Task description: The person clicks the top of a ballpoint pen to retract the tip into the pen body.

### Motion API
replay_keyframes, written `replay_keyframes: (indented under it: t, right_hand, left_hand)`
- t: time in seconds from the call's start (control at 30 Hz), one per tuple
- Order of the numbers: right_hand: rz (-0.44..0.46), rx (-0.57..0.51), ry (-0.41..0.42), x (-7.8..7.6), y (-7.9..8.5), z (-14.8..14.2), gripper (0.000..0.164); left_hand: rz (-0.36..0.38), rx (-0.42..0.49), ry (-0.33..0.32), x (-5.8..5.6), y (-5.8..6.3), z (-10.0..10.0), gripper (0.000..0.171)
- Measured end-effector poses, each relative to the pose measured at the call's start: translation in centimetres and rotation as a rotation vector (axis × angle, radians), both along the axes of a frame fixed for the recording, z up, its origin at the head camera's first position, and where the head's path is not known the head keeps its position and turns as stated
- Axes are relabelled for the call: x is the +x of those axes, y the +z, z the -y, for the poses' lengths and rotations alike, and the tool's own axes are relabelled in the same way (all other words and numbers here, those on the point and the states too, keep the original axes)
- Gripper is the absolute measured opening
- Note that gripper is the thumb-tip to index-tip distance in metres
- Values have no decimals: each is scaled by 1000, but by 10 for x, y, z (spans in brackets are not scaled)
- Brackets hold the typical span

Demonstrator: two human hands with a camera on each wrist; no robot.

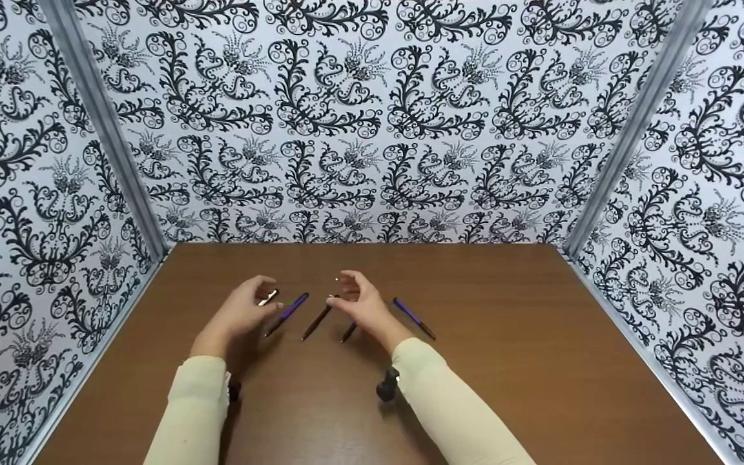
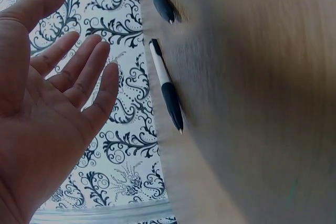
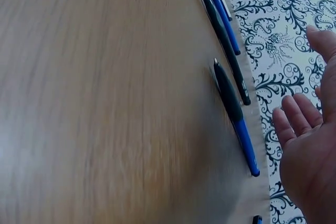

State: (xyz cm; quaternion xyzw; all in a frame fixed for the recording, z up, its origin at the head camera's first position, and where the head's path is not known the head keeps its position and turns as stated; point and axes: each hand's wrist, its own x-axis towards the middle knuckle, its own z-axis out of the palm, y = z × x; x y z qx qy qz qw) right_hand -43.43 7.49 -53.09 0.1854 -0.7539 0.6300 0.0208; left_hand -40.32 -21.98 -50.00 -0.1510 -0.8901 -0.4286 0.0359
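Several pens lie in a row on the brown table. My left hand [image 1: 243,312], its fingers relaxed, hovers over the left end, nearest a white pen with a black grip [image 2: 167,87]. Beside that is a blue pen with a black grip [image 1: 288,313], then an all-black pen [image 1: 316,323]. My right hand [image 1: 367,307] hangs above the row with loosely bent fingers and nothing in them. It partly hides another blue pen [image 3: 236,114] in the head view. Farthest right lies one more blue pen [image 1: 414,318].
A brown wooden table [image 1: 507,361] carries the pens. Patterned black-and-white walls [image 1: 359,129] stand behind it and at both sides, with grey posts [image 1: 104,123] at the corners. A small black device [image 1: 386,385] sits at the right wrist.
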Motion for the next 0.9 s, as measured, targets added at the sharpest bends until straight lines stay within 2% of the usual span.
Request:
replay_keyframes:
  t: [0.13,0.3,0.57,0.9]
  right_hand:
    - [2,1,2,-1,0,7,67]
    - [17,24,13,0,1,13,70]
    - [21,76,12,3,4,25,71]
    - [18,53,30,6,9,50,69]
  left_hand:
    - [4,-6,15,0,-1,7,53]
    - [50,-2,41,1,1,15,54]
    - [24,-3,57,5,2,24,55]
    - [33,34,67,9,-3,32,55]
